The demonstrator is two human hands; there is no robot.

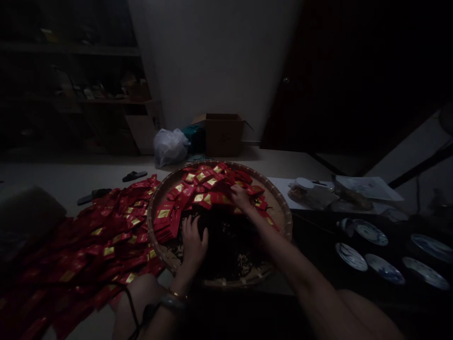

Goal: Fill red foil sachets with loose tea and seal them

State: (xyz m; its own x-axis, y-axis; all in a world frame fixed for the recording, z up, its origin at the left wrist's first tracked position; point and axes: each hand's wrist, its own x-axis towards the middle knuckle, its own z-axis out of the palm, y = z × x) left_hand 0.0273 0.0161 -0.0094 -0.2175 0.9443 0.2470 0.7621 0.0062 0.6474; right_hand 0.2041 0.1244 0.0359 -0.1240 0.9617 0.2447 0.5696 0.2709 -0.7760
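A round woven bamboo tray (286,208) stands before me, with dark loose leaves, probably tea (226,241), over its near half. Red packets with gold labels (201,177) are heaped across its far half. My left hand (193,238) is open, fingers spread over the leaves, beside a neat stack of red packets (166,222) at the tray's left. Over the heap's near edge, my right hand (241,197) is closed with its fingers curled, seemingly on a red packet (221,198). Dim light hides the exact grip.
Many more red packets (116,236) cover the floor at left, beside dark slippers (134,175). Behind the tray are a white plastic bag (171,146) and an open cardboard box (223,137). Blue-and-white plates (370,232) and a lidded jar (302,186) are at right.
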